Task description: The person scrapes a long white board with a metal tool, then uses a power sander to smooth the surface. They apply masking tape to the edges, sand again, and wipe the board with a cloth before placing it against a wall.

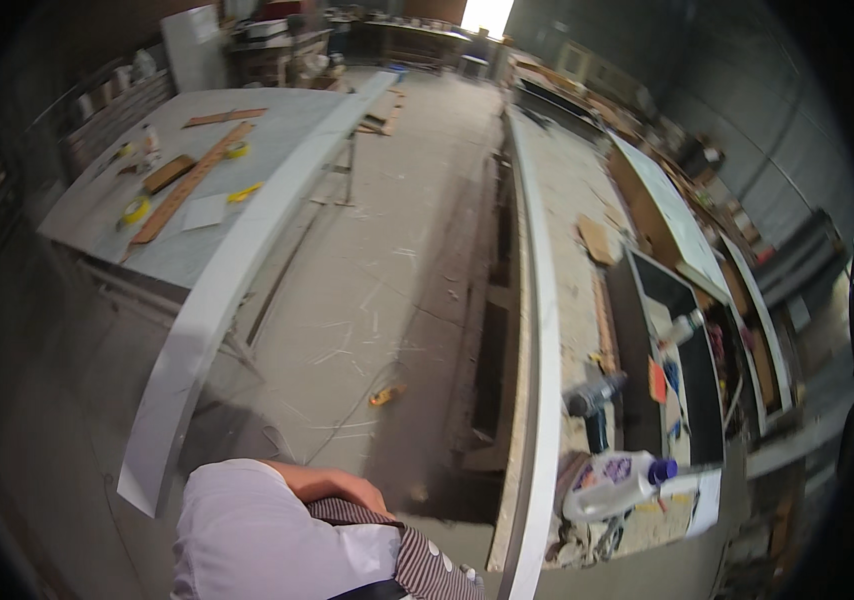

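The back of my left hand (373, 498) shows low in the picture, against a dark striped cloth or sleeve (427, 559); its fingers are hidden. My right hand is out of view. On the left, a long, narrow white marbled strip (228, 277) lies along a table's edge, its near end jutting past it. A second long pale strip (545, 330) runs along the near edge of the right-hand workbench. On that bench a white jug with a purple cap (611, 487) lies tilted, beside a cordless drill (596, 401).
The left table (119, 232) holds yellow tape rolls (135, 210), a wooden board (191, 187) and a wood block (169, 174). A yellow-orange object (386, 395) and a thin cord lie on the aisle floor. Dark open boxes (633, 322) stand on the right bench.
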### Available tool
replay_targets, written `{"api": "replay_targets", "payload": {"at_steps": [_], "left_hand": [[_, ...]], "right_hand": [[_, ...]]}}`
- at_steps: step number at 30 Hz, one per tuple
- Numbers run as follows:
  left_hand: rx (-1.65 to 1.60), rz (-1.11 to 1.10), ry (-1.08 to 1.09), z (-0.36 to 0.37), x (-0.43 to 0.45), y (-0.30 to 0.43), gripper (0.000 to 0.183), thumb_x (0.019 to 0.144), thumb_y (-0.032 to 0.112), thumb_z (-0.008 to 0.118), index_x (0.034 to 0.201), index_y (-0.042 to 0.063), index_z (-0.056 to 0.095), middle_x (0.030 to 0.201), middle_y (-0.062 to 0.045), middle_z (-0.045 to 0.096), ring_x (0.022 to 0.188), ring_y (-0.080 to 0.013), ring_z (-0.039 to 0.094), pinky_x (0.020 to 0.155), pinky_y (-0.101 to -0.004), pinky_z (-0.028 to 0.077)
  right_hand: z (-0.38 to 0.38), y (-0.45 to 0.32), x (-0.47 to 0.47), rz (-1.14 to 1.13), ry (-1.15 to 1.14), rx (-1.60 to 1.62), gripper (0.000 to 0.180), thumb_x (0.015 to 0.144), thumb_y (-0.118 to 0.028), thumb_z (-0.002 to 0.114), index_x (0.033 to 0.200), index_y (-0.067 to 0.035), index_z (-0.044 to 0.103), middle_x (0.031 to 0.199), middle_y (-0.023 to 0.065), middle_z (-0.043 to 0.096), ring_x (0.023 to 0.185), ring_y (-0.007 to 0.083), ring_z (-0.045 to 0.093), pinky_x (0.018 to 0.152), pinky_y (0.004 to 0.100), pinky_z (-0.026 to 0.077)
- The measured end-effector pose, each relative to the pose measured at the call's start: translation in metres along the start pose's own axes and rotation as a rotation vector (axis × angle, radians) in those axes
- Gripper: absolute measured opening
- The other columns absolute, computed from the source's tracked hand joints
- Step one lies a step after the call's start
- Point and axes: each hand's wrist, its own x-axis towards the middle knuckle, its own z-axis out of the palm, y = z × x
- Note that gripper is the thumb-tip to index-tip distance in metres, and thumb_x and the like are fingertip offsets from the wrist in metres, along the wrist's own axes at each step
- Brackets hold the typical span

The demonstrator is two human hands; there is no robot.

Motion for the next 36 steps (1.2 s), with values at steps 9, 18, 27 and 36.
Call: {"api": "replay_targets", "payload": {"at_steps": [9, 18, 27, 36], "left_hand": [[-0.506, -0.043, 0.304, -0.002, -0.072, -0.127, 0.060, 0.098, 0.048, 0.044, 0.147, 0.013, 0.036, 0.145, -0.007, 0.044, 0.130, -0.0197, 0.042, 0.106, -0.0386, 0.035], [-0.608, -0.112, 0.324, -0.068, -0.045, -0.099, 0.045, 0.097, 0.044, 0.044, 0.126, 0.009, 0.045, 0.118, -0.011, 0.049, 0.106, -0.0245, 0.047, 0.090, -0.0401, 0.040], [-0.664, -0.500, 0.966, -0.187, -0.065, -0.095, 0.038, 0.097, 0.040, 0.044, 0.105, 0.004, 0.054, 0.092, -0.015, 0.053, 0.082, -0.0293, 0.053, 0.075, -0.0416, 0.044], [-0.012, -0.412, 1.517, -0.414, -0.027, -0.026, 0.043, 0.096, 0.036, 0.044, 0.084, -0.001, 0.064, 0.065, -0.019, 0.058, 0.058, -0.0342, 0.058, 0.059, -0.0432, 0.049]], "right_hand": [[0.069, -0.070, 0.044, 0.004, -0.151, -0.111, 0.041, 0.089, -0.017, 0.063, 0.125, -0.001, 0.055, 0.109, 0.0137, 0.063, 0.101, 0.0200, 0.060, 0.089, 0.0319, 0.048], [0.065, -0.079, 0.087, -0.051, -0.047, -0.009, 0.024, 0.096, -0.016, 0.055, 0.112, -0.001, 0.064, 0.094, 0.0089, 0.068, 0.088, 0.0134, 0.063, 0.079, 0.0264, 0.050], [0.052, -0.185, 0.213, -0.020, -0.111, 0.325, 0.029, 0.098, -0.017, 0.054, 0.117, 0.003, 0.059, 0.099, 0.0102, 0.068, 0.090, 0.0127, 0.062, 0.081, 0.0246, 0.051], [0.030, -0.185, 0.334, -0.230, 0.061, 0.161, 0.028, 0.095, -0.018, 0.054, 0.112, 0.001, 0.064, 0.095, 0.0144, 0.069, 0.087, 0.0196, 0.065, 0.081, 0.0310, 0.051]]}}
